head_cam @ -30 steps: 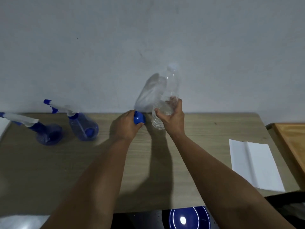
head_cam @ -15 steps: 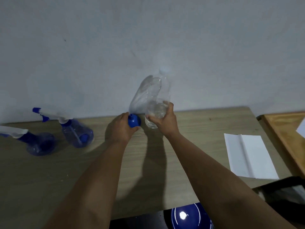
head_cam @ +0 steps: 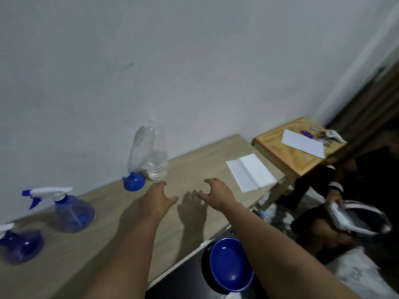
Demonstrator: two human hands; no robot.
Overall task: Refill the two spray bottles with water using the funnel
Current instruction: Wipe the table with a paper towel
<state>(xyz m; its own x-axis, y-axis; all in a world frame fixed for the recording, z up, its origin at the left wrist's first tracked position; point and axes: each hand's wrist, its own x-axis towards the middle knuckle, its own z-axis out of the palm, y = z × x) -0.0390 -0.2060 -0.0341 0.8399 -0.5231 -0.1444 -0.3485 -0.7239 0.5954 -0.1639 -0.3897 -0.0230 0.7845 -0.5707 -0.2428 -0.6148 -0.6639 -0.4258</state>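
A pale wood-grain table [head_cam: 190,175] runs along a flat grey-white wall [head_cam: 172,61], its matte laminate top carrying everything for my refill. Against the wall stands a clear, ribbed plastic water bottle [head_cam: 155,154], upright, with water only in its lower part. A translucent blue spray bottle [head_cam: 72,213], dome-shaped with a white trigger head and blue nozzle, sits well left of it; a second spray bottle [head_cam: 20,244] of the same make is cut off by the left edge. A creased white sheet of paper [head_cam: 250,172] lies flat near the table's right end. Below the table's near edge rests a glossy blue bowl [head_cam: 228,264]. The small blue plastic funnel [head_cam: 133,182] sits mouth-down just left of the water bottle's base. My left hand [head_cam: 158,198] and my right hand [head_cam: 217,194] hover over bare tabletop, fingers spread and loosely bent, holding nothing.
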